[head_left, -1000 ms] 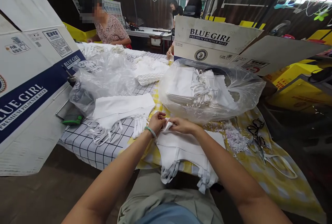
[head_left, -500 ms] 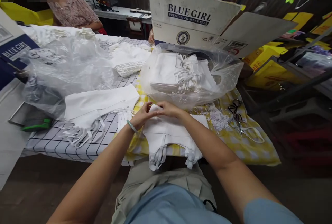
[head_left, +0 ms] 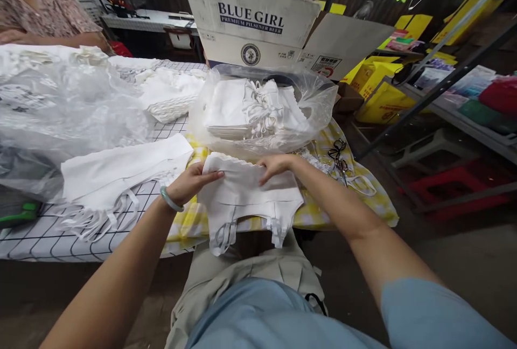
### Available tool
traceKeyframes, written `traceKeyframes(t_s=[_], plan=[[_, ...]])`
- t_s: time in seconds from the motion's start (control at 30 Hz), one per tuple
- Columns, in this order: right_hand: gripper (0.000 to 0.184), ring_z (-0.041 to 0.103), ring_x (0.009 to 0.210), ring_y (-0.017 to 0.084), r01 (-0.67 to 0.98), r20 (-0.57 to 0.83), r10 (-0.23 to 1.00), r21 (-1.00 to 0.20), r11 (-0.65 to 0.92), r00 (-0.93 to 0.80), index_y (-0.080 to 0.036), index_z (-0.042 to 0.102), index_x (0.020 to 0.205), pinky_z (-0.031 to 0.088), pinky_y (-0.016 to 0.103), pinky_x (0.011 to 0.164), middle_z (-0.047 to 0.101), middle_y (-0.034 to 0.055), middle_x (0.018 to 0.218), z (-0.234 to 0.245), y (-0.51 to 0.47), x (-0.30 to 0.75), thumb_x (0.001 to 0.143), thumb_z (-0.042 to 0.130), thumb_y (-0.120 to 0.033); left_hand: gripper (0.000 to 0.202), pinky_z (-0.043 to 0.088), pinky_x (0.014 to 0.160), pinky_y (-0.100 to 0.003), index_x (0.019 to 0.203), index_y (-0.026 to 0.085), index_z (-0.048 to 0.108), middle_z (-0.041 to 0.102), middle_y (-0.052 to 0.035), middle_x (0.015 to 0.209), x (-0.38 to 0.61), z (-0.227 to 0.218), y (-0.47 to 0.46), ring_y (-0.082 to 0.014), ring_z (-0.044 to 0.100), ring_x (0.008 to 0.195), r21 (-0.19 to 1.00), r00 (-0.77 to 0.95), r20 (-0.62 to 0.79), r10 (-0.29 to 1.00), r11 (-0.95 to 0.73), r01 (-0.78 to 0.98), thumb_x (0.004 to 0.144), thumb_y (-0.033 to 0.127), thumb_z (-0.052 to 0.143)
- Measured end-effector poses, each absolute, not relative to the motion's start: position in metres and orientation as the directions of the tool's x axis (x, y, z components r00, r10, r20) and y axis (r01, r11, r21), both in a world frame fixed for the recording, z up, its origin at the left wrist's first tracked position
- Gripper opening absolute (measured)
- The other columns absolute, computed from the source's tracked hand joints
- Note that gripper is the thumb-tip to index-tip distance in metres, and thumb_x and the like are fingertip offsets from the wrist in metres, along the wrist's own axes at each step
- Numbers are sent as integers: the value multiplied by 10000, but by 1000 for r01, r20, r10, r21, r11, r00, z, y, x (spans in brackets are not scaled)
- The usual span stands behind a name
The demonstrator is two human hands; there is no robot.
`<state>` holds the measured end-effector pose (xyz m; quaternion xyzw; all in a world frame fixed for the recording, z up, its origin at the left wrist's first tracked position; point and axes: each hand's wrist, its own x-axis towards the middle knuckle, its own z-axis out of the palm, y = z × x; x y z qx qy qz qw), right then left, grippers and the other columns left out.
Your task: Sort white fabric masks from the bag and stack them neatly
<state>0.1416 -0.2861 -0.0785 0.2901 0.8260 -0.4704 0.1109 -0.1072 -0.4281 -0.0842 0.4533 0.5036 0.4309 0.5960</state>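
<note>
A white camisole [head_left: 246,187] with thin straps lies on the yellow checked cloth, its scalloped hem away from me and its straps hanging over the table's near edge. My left hand [head_left: 191,181], a pale green bangle at the wrist, pinches the garment's far left corner with the thumb on top. Along the far edge, right of the middle, my right hand [head_left: 277,166] is closed on the fabric, fingertips bent onto it. To the left, more white strapped camisoles [head_left: 121,168] lie stacked. Behind my hands, a clear plastic bag [head_left: 319,104] holds a pile of folded white camisoles [head_left: 228,106].
A Blue Girl carton [head_left: 258,36] stands behind the bag. Black-handled scissors [head_left: 338,158] lie at the right beside white scraps. Crumpled plastic [head_left: 81,106] covers the left side, where a person [head_left: 60,9] sits across the table. A metal rack [head_left: 428,90] stands at right.
My hands, close together at the far edge before, have moved apart. The camisole's far edge is now spread out flat between them. My view has shifted to the right.
</note>
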Motion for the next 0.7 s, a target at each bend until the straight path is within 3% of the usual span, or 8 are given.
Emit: traceKeyframes(t_s=[0.1,0.2,0.33,0.43,0.57,0.7], plan=[[309,614,659,172,644,-479,445,-665,378,-757,-193,742,721,445,247,622,709,-9,722,-81,-287,181,461,841,-326,454,561,773,-330,987,155,713,720,-103,934,-109,-73,-439,-250,666,881,986,63,-164,984,166,-30,615,394,820],[287,622,684,174,604,-398,517,-727,326,-758,-197,741,739,467,255,659,706,-20,742,-81,-298,222,486,820,-306,400,564,731,-316,943,166,724,722,-101,928,-108,-57,-455,-252,663,863,994,41,-107,993,105,40,623,388,814],[405,643,857,189,395,-226,606,-905,159,-762,-195,725,949,485,297,813,716,14,941,-85,-328,259,580,793,-348,374,558,618,-275,948,193,730,724,-82,875,-98,-24,-485,-241,667,792,995,82,-57,995,49,88,609,321,824],[468,652,893,215,158,-80,759,-987,30,-646,-199,708,969,500,354,853,720,53,971,-90,-351,268,561,816,-400,365,540,532,-244,921,204,738,723,-75,827,-89,4,-509,-222,665,701,996,34,-5,999,2,86,581,292,836],[448,672,905,251,-200,81,874,-980,-19,-479,-225,688,916,528,390,826,730,65,902,-67,-369,263,570,794,-488,356,542,505,-232,884,207,740,719,-67,761,-80,41,-530,-203,660,638,997,-75,71,995,-68,46,557,297,847],[432,682,899,253,-350,172,904,-936,27,-390,-230,655,934,549,387,802,731,41,889,5,-360,249,585,801,-439,357,563,528,-243,863,193,734,725,-64,772,-74,78,-527,-202,672,639,979,-185,192,964,-202,-34,559,342,846]])
